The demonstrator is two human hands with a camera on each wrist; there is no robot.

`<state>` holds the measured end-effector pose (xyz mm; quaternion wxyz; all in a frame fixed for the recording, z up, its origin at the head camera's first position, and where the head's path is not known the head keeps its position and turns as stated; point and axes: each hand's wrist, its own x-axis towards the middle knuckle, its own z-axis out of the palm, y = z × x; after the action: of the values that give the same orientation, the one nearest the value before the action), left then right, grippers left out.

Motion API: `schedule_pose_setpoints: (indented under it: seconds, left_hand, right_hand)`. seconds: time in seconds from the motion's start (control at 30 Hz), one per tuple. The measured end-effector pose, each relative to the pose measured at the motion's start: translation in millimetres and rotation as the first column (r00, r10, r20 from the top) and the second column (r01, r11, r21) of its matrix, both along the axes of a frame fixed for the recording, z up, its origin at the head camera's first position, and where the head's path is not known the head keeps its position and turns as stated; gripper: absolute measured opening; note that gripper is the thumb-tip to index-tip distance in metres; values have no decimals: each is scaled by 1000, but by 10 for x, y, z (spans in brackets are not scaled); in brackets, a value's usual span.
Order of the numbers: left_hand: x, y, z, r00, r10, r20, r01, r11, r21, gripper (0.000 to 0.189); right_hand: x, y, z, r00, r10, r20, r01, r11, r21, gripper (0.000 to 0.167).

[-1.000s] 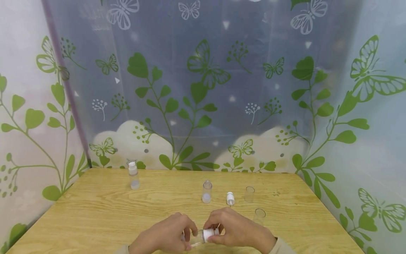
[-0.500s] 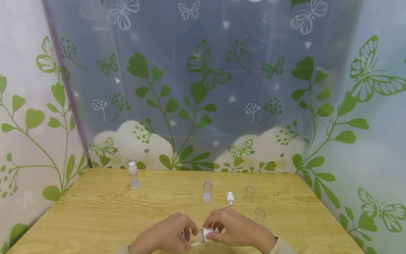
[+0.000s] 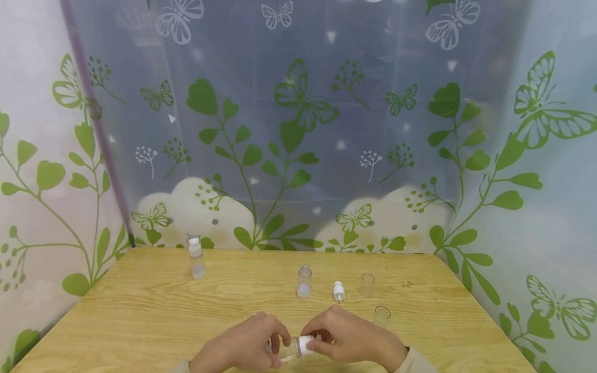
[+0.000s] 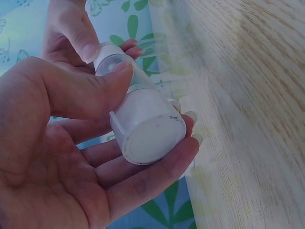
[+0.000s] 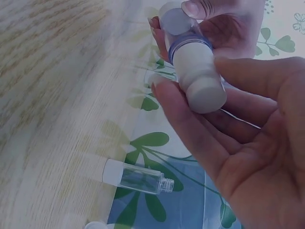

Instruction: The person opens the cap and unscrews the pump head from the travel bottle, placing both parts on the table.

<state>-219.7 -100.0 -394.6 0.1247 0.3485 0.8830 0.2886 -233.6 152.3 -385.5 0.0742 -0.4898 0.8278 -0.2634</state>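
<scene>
A small clear pump bottle (image 3: 290,350) with a whitish base lies tilted between both hands, low over the table's near side. My left hand (image 3: 252,339) grips its body, thumb on top and fingers beneath, as the left wrist view shows with the base (image 4: 150,129) facing the camera. On the bottle's neck end sits a white pump head (image 5: 198,67). My right hand (image 3: 352,334) holds this head between thumb and fingers. Behind the hands stand a clear bottle (image 3: 304,282) with a bare threaded neck and a loose white pump head (image 3: 339,291).
Two clear caps, a farther one (image 3: 367,286) and a nearer one (image 3: 382,315), stand to the right, the nearer partly behind the right hand. Another bottle with a white pump (image 3: 196,258) stands at the back left of the wooden table (image 3: 140,305). Patterned sheets (image 3: 298,155) enclose it.
My right thumb and fingers have shifted on the white pump head, which shows slightly differently between them. The left hand and the things standing on the table have stayed put.
</scene>
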Motion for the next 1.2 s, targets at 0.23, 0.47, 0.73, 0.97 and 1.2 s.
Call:
schedule_pose_setpoints:
  seconds: [0.23,0.47,0.73,0.97,1.2]
  left_hand:
    - [-1,-3,3,1000,2,3,-2,1000,-3,27]
    - [-1,-1,2,1000,-4,-18,4,1000,-11,26]
    - [-6,-5,7,1000,-4,-14,4,1000,-15,26]
    - [-2,-3,7,1000,2,-3,-2,1000,-8,26]
    - [-11,-11,0,1000,5,5,-5,1000,-7,27]
  right_hand:
    - [27,-12,12,1000,-25,9,25,1000,2,18]
    - [22,-17,0,999,-22,-38,22,1000,-17,18]
    - [22,-26,3,998,-31,-47,30,999,-18,18]
    - [17,-24,2,999,-35,-28,34,999,-22,19]
    - [11,-9,5,998,-55,5,55,998,-20,21]
